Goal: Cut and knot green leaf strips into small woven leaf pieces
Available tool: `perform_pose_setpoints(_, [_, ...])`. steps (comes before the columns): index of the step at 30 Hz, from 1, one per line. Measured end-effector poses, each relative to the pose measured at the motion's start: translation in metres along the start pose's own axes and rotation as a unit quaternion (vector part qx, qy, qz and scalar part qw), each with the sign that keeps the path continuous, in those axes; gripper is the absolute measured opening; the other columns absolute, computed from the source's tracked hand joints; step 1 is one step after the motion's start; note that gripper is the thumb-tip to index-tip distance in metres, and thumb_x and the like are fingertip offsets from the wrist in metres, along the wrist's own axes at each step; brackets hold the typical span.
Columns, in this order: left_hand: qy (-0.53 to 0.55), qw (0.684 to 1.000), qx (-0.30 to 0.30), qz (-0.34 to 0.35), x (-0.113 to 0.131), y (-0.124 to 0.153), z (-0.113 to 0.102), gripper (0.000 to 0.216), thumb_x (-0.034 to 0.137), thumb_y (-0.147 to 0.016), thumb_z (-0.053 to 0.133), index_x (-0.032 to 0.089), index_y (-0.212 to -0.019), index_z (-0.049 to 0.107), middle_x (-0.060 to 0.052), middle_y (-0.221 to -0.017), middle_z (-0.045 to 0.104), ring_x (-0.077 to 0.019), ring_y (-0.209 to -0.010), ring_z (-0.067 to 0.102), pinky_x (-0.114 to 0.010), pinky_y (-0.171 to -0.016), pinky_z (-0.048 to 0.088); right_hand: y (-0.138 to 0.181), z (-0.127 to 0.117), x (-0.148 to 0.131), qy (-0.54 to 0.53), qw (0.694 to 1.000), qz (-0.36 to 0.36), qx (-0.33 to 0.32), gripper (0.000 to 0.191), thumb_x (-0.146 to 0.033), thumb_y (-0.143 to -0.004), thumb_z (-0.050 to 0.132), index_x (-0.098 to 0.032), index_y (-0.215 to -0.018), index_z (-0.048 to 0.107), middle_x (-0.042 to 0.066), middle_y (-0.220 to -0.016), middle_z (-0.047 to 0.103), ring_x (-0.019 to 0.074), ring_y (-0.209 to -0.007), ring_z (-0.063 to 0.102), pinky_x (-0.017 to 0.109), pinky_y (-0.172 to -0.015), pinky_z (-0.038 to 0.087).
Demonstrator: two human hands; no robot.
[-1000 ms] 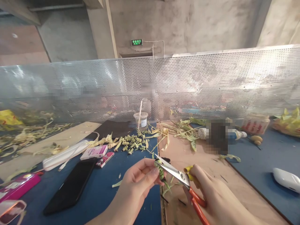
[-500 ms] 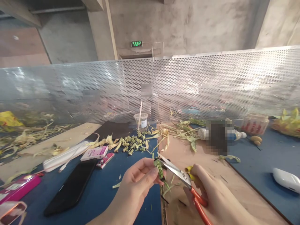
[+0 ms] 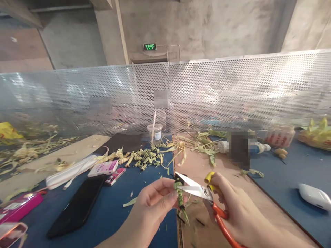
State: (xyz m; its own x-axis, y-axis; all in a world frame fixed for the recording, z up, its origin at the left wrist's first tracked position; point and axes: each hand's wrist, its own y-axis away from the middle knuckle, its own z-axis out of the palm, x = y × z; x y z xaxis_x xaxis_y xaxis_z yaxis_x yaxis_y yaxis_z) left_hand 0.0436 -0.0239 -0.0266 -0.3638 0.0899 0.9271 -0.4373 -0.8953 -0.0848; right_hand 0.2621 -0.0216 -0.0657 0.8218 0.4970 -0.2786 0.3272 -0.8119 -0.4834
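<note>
The blue tabletop has a tan board beside its left part. Over the place where they meet, the right hand and the left hand are close together. The right hand's fingers are curled around the handles of the scissors. The left hand's fingers are pinched together on a green sprig.

The scissors have shiny silver blades and bright orange-red handles. They lie on a slant: the tips point left and a bit away from the person, and the handles run back to the right. The blades are spread apart, and the nearer one reaches the sprig; I can't tell if it touches.

The sprig is small, thin and bumpy. Its long way runs away from the person, with its leafy, pointed end toward the person and slightly right.
</note>
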Motion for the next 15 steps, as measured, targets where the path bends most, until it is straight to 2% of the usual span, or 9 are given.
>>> perform_pose_setpoints(6, [-0.009, 1.000, -0.004, -0.015, -0.0016, 0.0011, -0.0044, 0.015, 0.029, -0.074, 0.064, 0.017, -0.083, 0.064, -0.003, -0.080, 0.059, -0.0132, -0.074, 0.050, -0.025, -0.070, 0.039, -0.0008, 0.0012, -0.0014, -0.003, 0.999, -0.034, 0.015, 0.031, -0.014, -0.064, 0.047, -0.023, -0.090, 0.032, 0.001, -0.080, 0.050, 0.0130, -0.055, 0.043, 0.026, -0.054, 0.040])
perform_pose_setpoints(11, [-0.041, 0.999, 0.034, -0.006, 0.0004, 0.0002, -0.0019, 0.012, 0.030, -0.075, 0.062, 0.018, -0.079, 0.060, -0.001, -0.073, 0.056, -0.0140, -0.074, 0.050, -0.027, -0.073, 0.039, -0.0008, 0.0029, 0.0001, -0.031, 0.999, 0.005, 0.004, 0.028, -0.017, -0.069, 0.047, -0.023, -0.092, 0.033, 0.001, -0.076, 0.051, 0.0132, -0.053, 0.043, 0.024, -0.049, 0.037])
perform_pose_setpoints(15, [-0.073, 0.995, 0.068, -0.002, 0.0023, 0.0005, 0.0007, 0.014, 0.032, -0.074, 0.062, 0.019, -0.078, 0.059, -0.001, -0.074, 0.054, -0.0150, -0.075, 0.050, -0.030, -0.075, 0.039, -0.0021, 0.0028, 0.0000, -0.071, 0.997, 0.032, 0.006, 0.015, -0.023, -0.079, 0.044, -0.023, -0.089, 0.033, -0.001, -0.071, 0.052, 0.0131, -0.055, 0.046, 0.023, -0.048, 0.036])
